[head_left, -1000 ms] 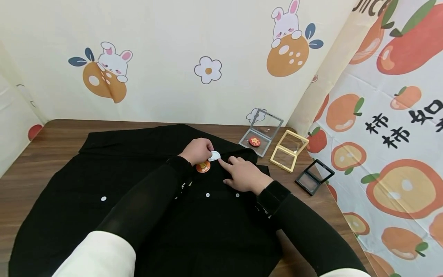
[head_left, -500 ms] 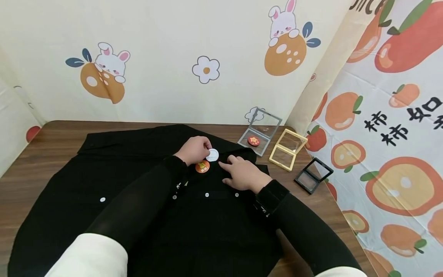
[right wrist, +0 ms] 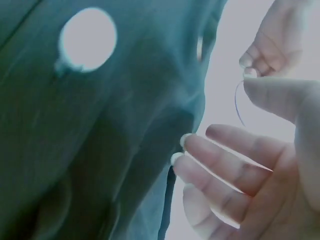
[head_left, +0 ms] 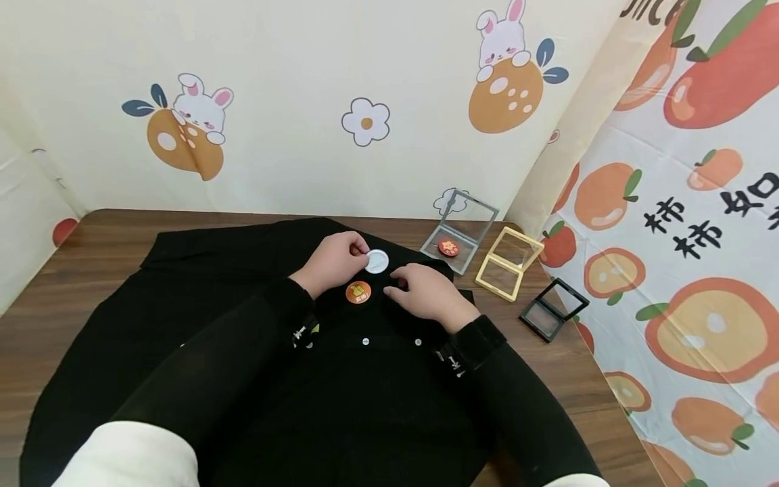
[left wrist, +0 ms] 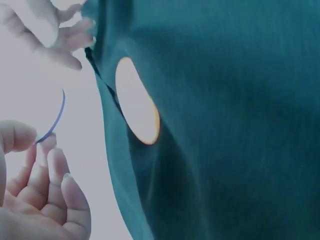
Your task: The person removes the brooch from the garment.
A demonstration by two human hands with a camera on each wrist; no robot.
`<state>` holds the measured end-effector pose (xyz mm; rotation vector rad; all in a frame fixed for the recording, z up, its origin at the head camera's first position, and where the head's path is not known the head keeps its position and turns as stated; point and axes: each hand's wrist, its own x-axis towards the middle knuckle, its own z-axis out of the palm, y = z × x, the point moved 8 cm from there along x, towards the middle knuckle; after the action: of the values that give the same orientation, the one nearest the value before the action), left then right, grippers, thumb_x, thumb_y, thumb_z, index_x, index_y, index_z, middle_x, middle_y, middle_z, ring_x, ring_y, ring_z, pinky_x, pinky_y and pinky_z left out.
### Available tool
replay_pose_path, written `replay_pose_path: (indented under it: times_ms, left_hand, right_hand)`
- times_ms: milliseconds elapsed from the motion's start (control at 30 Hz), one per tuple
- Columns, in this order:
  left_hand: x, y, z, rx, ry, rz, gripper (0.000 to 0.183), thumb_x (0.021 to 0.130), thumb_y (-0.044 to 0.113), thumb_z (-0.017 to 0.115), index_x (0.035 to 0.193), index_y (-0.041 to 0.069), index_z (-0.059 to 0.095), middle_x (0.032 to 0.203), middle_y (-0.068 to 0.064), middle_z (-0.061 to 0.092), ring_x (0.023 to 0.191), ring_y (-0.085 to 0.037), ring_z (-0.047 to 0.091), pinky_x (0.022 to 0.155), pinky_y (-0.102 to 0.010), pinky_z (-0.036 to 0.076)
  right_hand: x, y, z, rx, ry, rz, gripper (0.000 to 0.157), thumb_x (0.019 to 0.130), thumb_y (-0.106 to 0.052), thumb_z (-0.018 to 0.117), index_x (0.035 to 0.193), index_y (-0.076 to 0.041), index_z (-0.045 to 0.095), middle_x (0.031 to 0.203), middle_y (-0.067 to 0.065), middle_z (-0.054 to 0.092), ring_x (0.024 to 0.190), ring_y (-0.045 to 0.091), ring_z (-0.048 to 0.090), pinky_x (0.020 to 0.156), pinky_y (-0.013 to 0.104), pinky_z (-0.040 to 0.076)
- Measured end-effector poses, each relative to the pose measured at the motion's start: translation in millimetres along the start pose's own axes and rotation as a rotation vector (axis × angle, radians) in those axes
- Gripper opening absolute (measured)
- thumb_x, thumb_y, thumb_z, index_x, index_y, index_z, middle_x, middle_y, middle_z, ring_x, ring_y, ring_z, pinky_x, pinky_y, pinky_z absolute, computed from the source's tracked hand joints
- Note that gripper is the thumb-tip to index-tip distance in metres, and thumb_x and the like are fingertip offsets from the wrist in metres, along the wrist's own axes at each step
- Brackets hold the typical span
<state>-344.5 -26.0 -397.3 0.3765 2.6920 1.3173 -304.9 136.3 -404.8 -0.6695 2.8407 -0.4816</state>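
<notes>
My left hand (head_left: 336, 262) pinches a round white badge (head_left: 377, 262) by its edge between thumb and finger, above the black shirt (head_left: 262, 399). In the left wrist view, the same badge (left wrist: 59, 117) appears nearly edge-on as a thin blue-rimmed curve. Just below it in the head view, an orange badge (head_left: 358, 292) with a yellow figure sits on the shirt. To the right of the white badge is my right hand (head_left: 429, 295), its fingers loosely bent and holding nothing. The right wrist view shows those fingers (right wrist: 235, 170) spread apart, close to the badge's edge.
Along the table's right side stand three open cases: a grey one (head_left: 456, 233) with a red flower badge (head_left: 448, 248) inside, a yellow one (head_left: 508, 264) and a black one (head_left: 552, 310). White buttons (head_left: 366, 341) dot the shirt. A printed curtain (head_left: 292, 162) hangs behind the wooden table (head_left: 115, 260).
The left hand has raised the white badge slightly, and more of its face shows. The right index finger has drawn back from the badge's edge, and the right hand's fingers are more bent.
</notes>
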Motion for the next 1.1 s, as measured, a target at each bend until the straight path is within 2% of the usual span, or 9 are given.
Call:
replay_pose_path:
  times_ms: [133, 367, 600, 833, 1100]
  left_hand:
    - [-9.9, -1.2, -5.1, -0.099, 0.059, -0.01, 0.008, 0.099, 0.017, 0.066, 0.103, 0.01, 0.067, 0.096, -0.006, 0.067, 0.087, -0.022, 0.061, 0.077, -0.035, 0.051]
    - [-29.0, -0.1, -23.7, -0.209, 0.128, 0.006, 0.011, 0.098, 0.02, 0.07, 0.102, 0.01, 0.069, 0.096, -0.007, 0.066, 0.089, -0.024, 0.06, 0.077, -0.038, 0.049]
    - [-55.8, 10.0, -39.7, -0.317, 0.168, 0.053, 0.01, 0.097, 0.014, 0.07, 0.102, 0.005, 0.069, 0.092, -0.008, 0.07, 0.083, -0.024, 0.06, 0.07, -0.034, 0.049]
    - [-80.9, 20.5, -40.3, -0.429, 0.167, 0.078, 0.013, 0.097, 0.013, 0.071, 0.101, 0.002, 0.068, 0.09, -0.009, 0.073, 0.079, -0.023, 0.057, 0.066, -0.03, 0.046]
    - [-100.8, 27.2, -38.9, -0.532, 0.186, 0.098, 0.011, 0.097, 0.012, 0.072, 0.099, 0.002, 0.067, 0.095, -0.017, 0.073, 0.08, -0.02, 0.058, 0.069, -0.028, 0.048]
  right_hand:
    - [-3, -2, -11.3, 0.118, 0.092, 0.014, 0.039, 0.104, -0.039, 0.062, 0.131, -0.011, 0.069, 0.097, -0.003, 0.065, 0.081, 0.012, 0.059, 0.078, 0.036, 0.05]
    - [-13, -15, -31.0, 0.257, 0.23, -0.006, 0.039, 0.105, -0.035, 0.063, 0.134, -0.01, 0.066, 0.103, -0.002, 0.066, 0.086, 0.013, 0.06, 0.079, 0.036, 0.05]
    - [-24, -35, -45.1, 0.398, 0.31, -0.081, 0.037, 0.104, -0.031, 0.066, 0.135, -0.01, 0.066, 0.108, -0.001, 0.068, 0.092, 0.013, 0.061, 0.081, 0.035, 0.052]
    - [-34, -57, -54.5, 0.521, 0.357, -0.207, 0.032, 0.099, -0.022, 0.073, 0.129, -0.01, 0.069, 0.103, -0.003, 0.069, 0.089, 0.012, 0.063, 0.077, 0.035, 0.054]
    - [-44, -74, -60.3, 0.547, 0.419, -0.289, 0.027, 0.097, -0.018, 0.075, 0.122, -0.008, 0.072, 0.099, -0.003, 0.068, 0.086, 0.011, 0.061, 0.076, 0.032, 0.053]
